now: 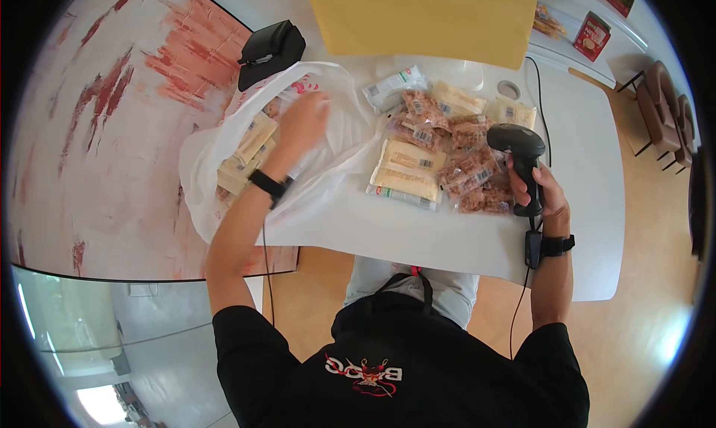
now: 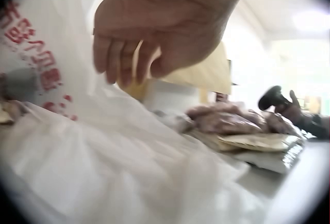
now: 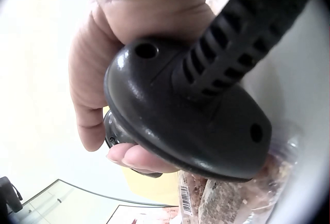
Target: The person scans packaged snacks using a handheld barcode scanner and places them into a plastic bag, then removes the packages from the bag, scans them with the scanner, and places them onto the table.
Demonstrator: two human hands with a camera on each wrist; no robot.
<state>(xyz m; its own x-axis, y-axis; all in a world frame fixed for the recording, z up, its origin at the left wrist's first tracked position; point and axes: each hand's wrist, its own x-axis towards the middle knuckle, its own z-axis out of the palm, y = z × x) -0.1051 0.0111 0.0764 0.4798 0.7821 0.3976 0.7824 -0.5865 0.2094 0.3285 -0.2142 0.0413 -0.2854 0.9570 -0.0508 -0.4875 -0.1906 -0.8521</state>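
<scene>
My right hand (image 1: 550,191) grips a black handheld barcode scanner (image 1: 516,139) by its handle, above the right side of the packs. The right wrist view shows the handle's underside (image 3: 154,105) and its ribbed cable sleeve, with fingers wrapped around it. Over a white plastic bag (image 1: 347,118) with red print hangs my left hand (image 1: 304,126). Its fingers extend loosely downward in the left wrist view, and nothing shows between them. Cream-coloured packs (image 1: 256,138) lie inside the bag. Between the hands, clear bags of reddish-brown pieces (image 1: 470,170) are heaped beside a cream pack (image 1: 406,167).
Behind the packs stands a yellow panel (image 1: 425,17). A black boxy device (image 1: 272,51) sits beyond the bag, and a tape roll (image 1: 509,90) lies at the back right. A black cable (image 1: 547,122) runs across the table. A red-streaked panel (image 1: 97,129) fills the left.
</scene>
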